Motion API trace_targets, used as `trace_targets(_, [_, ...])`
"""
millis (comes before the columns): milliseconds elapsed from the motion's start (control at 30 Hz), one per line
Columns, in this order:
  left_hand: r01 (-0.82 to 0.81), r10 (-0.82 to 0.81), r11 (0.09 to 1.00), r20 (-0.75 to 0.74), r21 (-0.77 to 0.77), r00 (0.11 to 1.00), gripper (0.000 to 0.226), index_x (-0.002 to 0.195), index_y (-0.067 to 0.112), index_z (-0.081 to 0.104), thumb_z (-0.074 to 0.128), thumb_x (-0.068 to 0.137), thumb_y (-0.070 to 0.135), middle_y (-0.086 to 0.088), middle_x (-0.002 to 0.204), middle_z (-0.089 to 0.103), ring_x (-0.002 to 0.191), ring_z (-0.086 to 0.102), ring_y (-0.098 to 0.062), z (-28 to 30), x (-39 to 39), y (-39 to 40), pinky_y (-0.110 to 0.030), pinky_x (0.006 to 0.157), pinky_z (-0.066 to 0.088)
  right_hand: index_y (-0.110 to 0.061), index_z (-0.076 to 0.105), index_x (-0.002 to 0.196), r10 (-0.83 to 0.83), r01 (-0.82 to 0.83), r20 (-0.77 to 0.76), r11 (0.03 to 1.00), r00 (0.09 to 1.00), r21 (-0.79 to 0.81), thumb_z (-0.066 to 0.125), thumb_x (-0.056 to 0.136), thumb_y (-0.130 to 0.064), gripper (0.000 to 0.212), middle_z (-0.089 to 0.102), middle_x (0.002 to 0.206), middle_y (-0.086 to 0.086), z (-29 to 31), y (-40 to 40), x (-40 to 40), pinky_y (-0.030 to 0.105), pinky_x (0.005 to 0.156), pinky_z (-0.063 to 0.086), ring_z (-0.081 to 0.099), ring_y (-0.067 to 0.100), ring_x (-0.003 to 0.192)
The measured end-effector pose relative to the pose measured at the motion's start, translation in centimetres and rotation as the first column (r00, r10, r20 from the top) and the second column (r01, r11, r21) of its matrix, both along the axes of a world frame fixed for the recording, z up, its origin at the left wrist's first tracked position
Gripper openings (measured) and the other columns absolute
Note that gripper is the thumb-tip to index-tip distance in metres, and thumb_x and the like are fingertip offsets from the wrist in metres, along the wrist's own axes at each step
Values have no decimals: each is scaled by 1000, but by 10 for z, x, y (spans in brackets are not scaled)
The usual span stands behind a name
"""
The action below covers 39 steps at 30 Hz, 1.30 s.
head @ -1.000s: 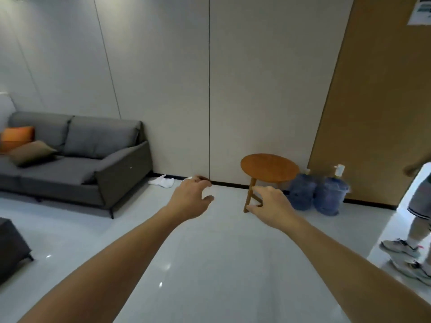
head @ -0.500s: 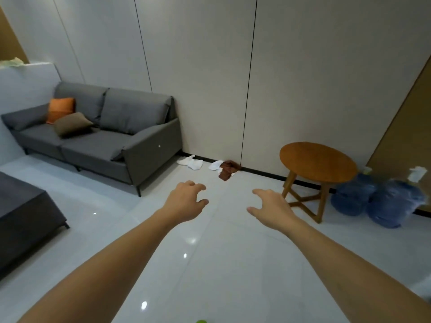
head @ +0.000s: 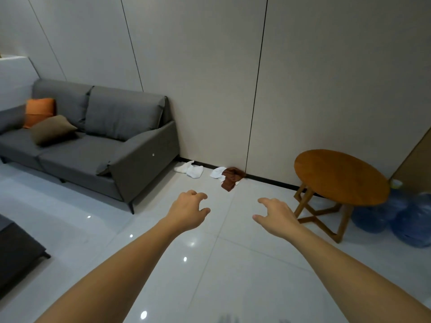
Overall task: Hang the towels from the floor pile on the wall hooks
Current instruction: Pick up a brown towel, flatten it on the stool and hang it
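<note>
Towels lie on the white floor against the wall's dark baseboard. A crumpled white towel [head: 191, 170] sits beside the sofa's end. To its right a brown towel [head: 231, 178] lies partly over a smaller white towel [head: 217, 172]. My left hand [head: 187, 209] and my right hand [head: 276, 214] stretch forward above the floor, short of the towels, fingers loosely curled and holding nothing. No wall hooks show in the view.
A grey sofa [head: 98, 145] with an orange and a brown cushion stands at the left. A round wooden side table [head: 340, 176] stands at the right, with blue water jugs [head: 396, 215] behind it. A dark low piece of furniture [head: 16, 257] sits at the near left.
The view has swung left and moved closer to the wall; the towels, earlier partly hidden by my left hand, now show fully. Both hands stay outstretched and empty.
</note>
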<state>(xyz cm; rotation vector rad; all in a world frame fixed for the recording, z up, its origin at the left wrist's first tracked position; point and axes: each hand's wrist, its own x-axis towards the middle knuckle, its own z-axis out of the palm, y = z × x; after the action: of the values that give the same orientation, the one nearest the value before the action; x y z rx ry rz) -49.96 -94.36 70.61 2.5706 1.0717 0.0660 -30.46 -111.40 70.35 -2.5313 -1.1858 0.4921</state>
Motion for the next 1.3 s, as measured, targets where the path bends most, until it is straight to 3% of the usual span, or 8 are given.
trace_targets(400, [20,-23,999,-80,-42,997,51,145,26,46,57,97,43,-4,145,47,131,46,-24,-52,127,151,-38,107,44,-20,43,148,-14,11,-114,999,993,-33,64,92,-44,65,51,143,7,-64,154,133,34,99,46,52,25,126])
trace_targets(700, [-75,58,992,-165,-100,985,49,143,26,48,56,97,44,-4,143,49,129,48,-24,-78,245,299,-37,105,45,-18,45,147,-3,-21,-243,995,970,-98,63,93,-42,62,53,142,8,-97,304,273,31,101,45,53,24,125])
trace_targets(1300, [-62,11,967,-202,-247,979,51,142,24,50,57,96,44,-9,139,52,128,48,-29,-168,462,536,-39,104,44,-16,50,143,-61,-26,-328,967,943,-253,64,93,-40,57,55,140,6,-174,532,468,25,98,42,54,21,124])
